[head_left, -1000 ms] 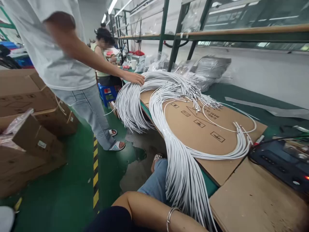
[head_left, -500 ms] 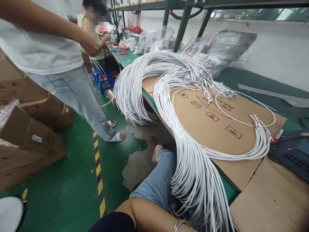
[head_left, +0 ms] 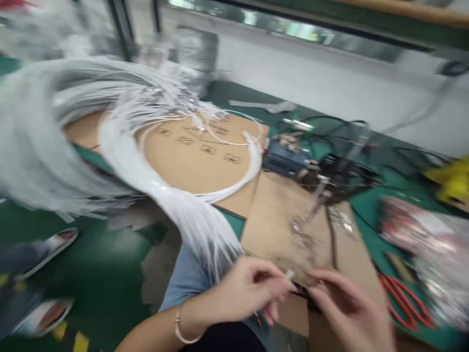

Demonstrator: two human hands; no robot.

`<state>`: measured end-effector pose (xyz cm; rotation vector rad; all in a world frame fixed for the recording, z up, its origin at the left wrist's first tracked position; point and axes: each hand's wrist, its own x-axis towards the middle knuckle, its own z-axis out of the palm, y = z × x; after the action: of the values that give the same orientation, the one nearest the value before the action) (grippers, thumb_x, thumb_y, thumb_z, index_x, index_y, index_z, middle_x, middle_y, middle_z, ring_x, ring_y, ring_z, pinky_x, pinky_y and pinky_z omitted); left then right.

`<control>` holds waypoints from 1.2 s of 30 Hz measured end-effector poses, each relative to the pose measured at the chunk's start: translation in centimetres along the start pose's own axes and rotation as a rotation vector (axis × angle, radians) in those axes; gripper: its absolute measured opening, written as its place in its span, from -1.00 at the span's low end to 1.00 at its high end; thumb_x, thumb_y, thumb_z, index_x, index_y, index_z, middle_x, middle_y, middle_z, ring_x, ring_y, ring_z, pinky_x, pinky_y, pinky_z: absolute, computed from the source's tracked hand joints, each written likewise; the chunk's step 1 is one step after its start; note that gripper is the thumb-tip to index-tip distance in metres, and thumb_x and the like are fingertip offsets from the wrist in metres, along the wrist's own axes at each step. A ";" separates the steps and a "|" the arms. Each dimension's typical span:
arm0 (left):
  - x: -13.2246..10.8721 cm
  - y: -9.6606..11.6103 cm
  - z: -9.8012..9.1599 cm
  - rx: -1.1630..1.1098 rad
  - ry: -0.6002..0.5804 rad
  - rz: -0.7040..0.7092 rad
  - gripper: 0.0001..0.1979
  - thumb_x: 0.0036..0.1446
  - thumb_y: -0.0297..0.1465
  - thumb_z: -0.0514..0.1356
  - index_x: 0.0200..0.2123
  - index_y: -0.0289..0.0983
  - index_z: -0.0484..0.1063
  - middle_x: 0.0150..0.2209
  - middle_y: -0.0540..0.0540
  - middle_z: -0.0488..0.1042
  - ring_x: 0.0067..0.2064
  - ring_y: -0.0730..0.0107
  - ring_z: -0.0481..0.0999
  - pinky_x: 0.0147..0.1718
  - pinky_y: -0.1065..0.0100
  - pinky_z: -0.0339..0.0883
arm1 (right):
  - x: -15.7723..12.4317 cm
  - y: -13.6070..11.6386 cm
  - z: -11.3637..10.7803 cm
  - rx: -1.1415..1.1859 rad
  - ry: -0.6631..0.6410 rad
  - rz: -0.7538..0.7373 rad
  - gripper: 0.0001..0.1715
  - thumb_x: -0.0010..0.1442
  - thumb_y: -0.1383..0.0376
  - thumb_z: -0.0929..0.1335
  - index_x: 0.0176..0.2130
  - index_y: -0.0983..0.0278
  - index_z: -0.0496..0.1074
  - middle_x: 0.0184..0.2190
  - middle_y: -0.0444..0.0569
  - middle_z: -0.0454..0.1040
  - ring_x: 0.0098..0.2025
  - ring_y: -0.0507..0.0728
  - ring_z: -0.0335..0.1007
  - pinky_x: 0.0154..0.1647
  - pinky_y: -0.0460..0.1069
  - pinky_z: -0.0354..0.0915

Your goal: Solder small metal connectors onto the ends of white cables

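Observation:
The picture is smeared by motion. My left hand (head_left: 252, 291) is pinched around the white tip of a thin cable (head_left: 289, 275), low in front of the bench. Facing it, my right hand (head_left: 348, 308) has thumb and fingers pressed together on something small, too blurred to name. The two hands' fingertips are close to each other. A thick bundle of white cables (head_left: 198, 220) runs over the bench edge beside my left forearm. More white cables (head_left: 32, 127) hang in a large loop at the left.
Cardboard (head_left: 198, 166) lies under the cables. A dark blue box-shaped device (head_left: 286, 159) stands beside a black fixture (head_left: 330, 178). Small metal parts (head_left: 340, 217) lie near it. Red-handled scissors (head_left: 406, 300) and a plastic bag (head_left: 414, 234) are at right. A co-worker's foot (head_left: 54, 244) shows at left.
The view has swung right, bringing the device, scissors and bag into sight. Both my hands now show; earlier only a forearm did. The co-worker's upper body has left the view.

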<state>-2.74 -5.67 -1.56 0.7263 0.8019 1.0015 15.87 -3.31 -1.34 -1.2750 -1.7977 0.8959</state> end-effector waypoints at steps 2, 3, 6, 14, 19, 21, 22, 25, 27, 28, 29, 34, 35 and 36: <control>0.4 0.3 0.2 0.001 -0.001 -0.025 -0.64 -0.04 -0.11 0.24 -0.45 -0.34 0.39 -0.68 0.12 0.28 -0.70 0.62 0.27 -0.71 0.56 0.16 | 0.7 -0.9 0.2 0.024 -0.093 0.036 -0.87 0.06 0.27 0.42 -0.32 0.26 0.50 -0.34 -0.03 0.51 -0.27 0.13 0.43 -0.28 -0.04 0.35; 0.6 0.5 0.3 0.013 -0.012 -0.038 -0.64 -0.06 -0.11 0.25 -0.45 -0.32 0.37 -0.66 0.13 0.29 -0.70 0.64 0.27 -0.72 0.57 0.14 | 1.2 -1.3 0.3 0.059 -0.138 0.039 -0.91 0.09 0.30 0.39 -0.34 0.25 0.51 -0.38 -0.03 0.51 -0.29 0.11 0.42 -0.29 -0.05 0.34; 1.2 0.7 0.9 0.096 -0.006 -0.069 -0.71 -0.05 -0.18 0.26 -0.49 -0.31 0.35 -0.66 0.12 0.30 -0.72 0.64 0.24 -0.75 0.58 0.09 | 2.5 -2.1 0.1 0.190 -0.191 0.078 -0.90 0.09 0.34 0.37 -0.36 0.29 0.51 -0.52 -0.07 0.47 -0.43 0.06 0.37 -0.39 -0.07 0.30; 1.8 0.2 2.0 0.714 0.044 0.297 -0.89 0.05 -0.51 0.17 -0.49 -0.28 0.47 -0.60 0.07 0.30 -0.59 0.55 0.28 -0.63 0.53 0.12 | 2.6 -1.3 -2.2 0.234 -0.257 0.114 -0.95 0.00 0.38 0.42 -0.49 0.32 0.47 -0.57 -0.12 0.40 -0.47 0.03 0.30 -0.43 -0.07 0.21; 2.3 -0.7 2.5 0.811 0.090 0.454 -0.88 0.05 -0.56 0.18 -0.42 -0.25 0.47 -0.57 0.07 0.31 -0.57 0.54 0.31 -0.60 0.54 0.18 | 2.2 -0.2 -1.7 0.464 -0.133 0.166 -0.88 -0.03 0.41 0.42 -0.55 0.30 0.43 -0.63 -0.18 0.34 -0.55 -0.02 0.20 -0.53 -0.10 0.13; 2.6 -1.3 2.8 0.690 0.099 0.439 -0.88 0.06 -0.56 0.18 -0.42 -0.23 0.45 -0.60 0.10 0.29 -0.60 0.57 0.31 -0.63 0.57 0.19 | 1.9 0.3 -0.9 0.644 -0.021 0.149 -0.86 -0.04 0.43 0.42 -0.56 0.28 0.42 -0.63 -0.20 0.34 -0.56 -0.04 0.19 -0.55 -0.12 0.12; 2.7 -1.5 3.0 0.623 0.102 0.424 -0.88 0.06 -0.55 0.18 -0.43 -0.23 0.45 -0.61 0.12 0.28 -0.62 0.59 0.31 -0.65 0.58 0.18 | 1.8 0.5 -0.4 0.714 0.025 0.137 -0.86 -0.04 0.45 0.42 -0.56 0.27 0.42 -0.62 -0.20 0.36 -0.56 -0.04 0.20 -0.56 -0.13 0.13; 3.0 -2.1 3.4 0.467 0.126 0.362 -0.90 0.07 -0.52 0.18 -0.45 -0.23 0.44 -0.64 0.14 0.28 -0.66 0.62 0.28 -0.69 0.61 0.15 | 1.4 0.6 0.7 0.820 0.098 0.117 -0.85 -0.03 0.47 0.42 -0.55 0.26 0.44 -0.60 -0.20 0.38 -0.55 -0.05 0.23 -0.55 -0.16 0.16; 3.0 -2.2 3.5 0.382 0.140 0.288 -0.92 0.08 -0.47 0.19 -0.46 -0.25 0.44 -0.67 0.13 0.30 -0.68 0.63 0.26 -0.71 0.62 0.13 | 1.2 0.5 1.1 0.842 0.139 0.114 -0.84 -0.02 0.46 0.42 -0.55 0.26 0.44 -0.61 -0.20 0.36 -0.55 -0.06 0.23 -0.53 -0.16 0.17; 2.9 -2.2 3.5 0.339 0.145 0.249 -0.91 0.08 -0.44 0.20 -0.47 -0.26 0.43 -0.69 0.13 0.30 -0.69 0.63 0.25 -0.72 0.61 0.12 | 1.1 0.4 1.2 0.838 0.154 0.115 -0.85 -0.02 0.45 0.42 -0.55 0.25 0.44 -0.61 -0.20 0.36 -0.55 -0.05 0.23 -0.53 -0.16 0.18; 2.9 -2.2 3.5 0.301 0.147 0.216 -0.89 0.08 -0.40 0.20 -0.47 -0.27 0.42 -0.71 0.13 0.30 -0.70 0.62 0.25 -0.72 0.61 0.12 | 1.1 0.2 1.2 0.823 0.157 0.119 -0.86 -0.02 0.44 0.43 -0.54 0.25 0.45 -0.62 -0.20 0.35 -0.55 -0.05 0.24 -0.52 -0.16 0.19; 2.6 -1.5 2.7 0.232 0.142 0.121 -0.75 0.02 -0.20 0.23 -0.46 -0.30 0.42 -0.66 0.06 0.36 -0.71 0.58 0.27 -0.73 0.54 0.14 | 2.0 0.0 -0.1 0.613 -0.062 0.131 -0.93 0.06 0.33 0.39 -0.38 0.27 0.52 -0.54 -0.08 0.47 -0.51 0.02 0.32 -0.50 -0.11 0.24; 2.6 -1.3 2.5 0.232 0.132 0.095 -0.73 0.02 -0.18 0.23 -0.46 -0.30 0.41 -0.64 0.07 0.35 -0.71 0.59 0.26 -0.73 0.53 0.13 | 2.2 0.0 -0.4 0.549 -0.103 0.110 -0.89 0.09 0.32 0.37 -0.39 0.28 0.53 -0.54 -0.05 0.48 -0.50 0.04 0.34 -0.49 -0.09 0.26; 2.5 -1.2 2.4 0.235 0.117 0.069 -0.71 0.02 -0.16 0.21 -0.46 -0.30 0.40 -0.64 0.08 0.33 -0.71 0.60 0.24 -0.72 0.54 0.11 | 2.3 0.0 -0.7 0.477 -0.130 0.077 -0.86 0.11 0.32 0.35 -0.40 0.28 0.53 -0.54 -0.04 0.49 -0.49 0.06 0.36 -0.48 -0.08 0.27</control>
<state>0.59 -4.17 -1.96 0.9079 1.0138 1.0294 15.93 -1.05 -0.64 -0.9987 -1.5098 1.3793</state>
